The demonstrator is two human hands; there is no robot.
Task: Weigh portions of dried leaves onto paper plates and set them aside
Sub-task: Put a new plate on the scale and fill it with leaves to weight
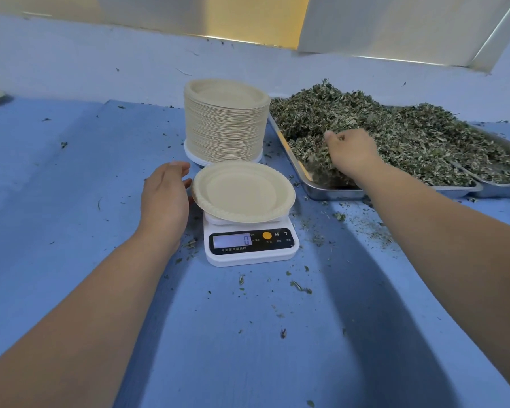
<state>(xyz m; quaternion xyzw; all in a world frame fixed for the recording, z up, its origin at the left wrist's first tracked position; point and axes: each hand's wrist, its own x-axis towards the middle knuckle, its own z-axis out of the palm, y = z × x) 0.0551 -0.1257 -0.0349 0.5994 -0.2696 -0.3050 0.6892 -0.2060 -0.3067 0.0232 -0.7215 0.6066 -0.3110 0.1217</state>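
The blue surface (248,334) is carrying a metal tray (330,192) heaped with dried leaves (409,136). Left of it, a stack of paper plates (224,128) is standing behind a scale (251,248) bearing one bare paper plate (242,191). The right hand (351,154) is digging into the leaves, fingers curling round a clump. The left hand (165,195) is hovering, fingers relaxed, just beside the plate's rim.

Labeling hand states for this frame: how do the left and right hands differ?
The left hand is open with straight fingers; the right hand is curled. The left hand holds nothing, next to the plate on the scale; the right hand grips leaves in the tray. The left hand's fingers show fully; the right hand's fingertips are buried in leaves. Both are bare and reach over the blue table.
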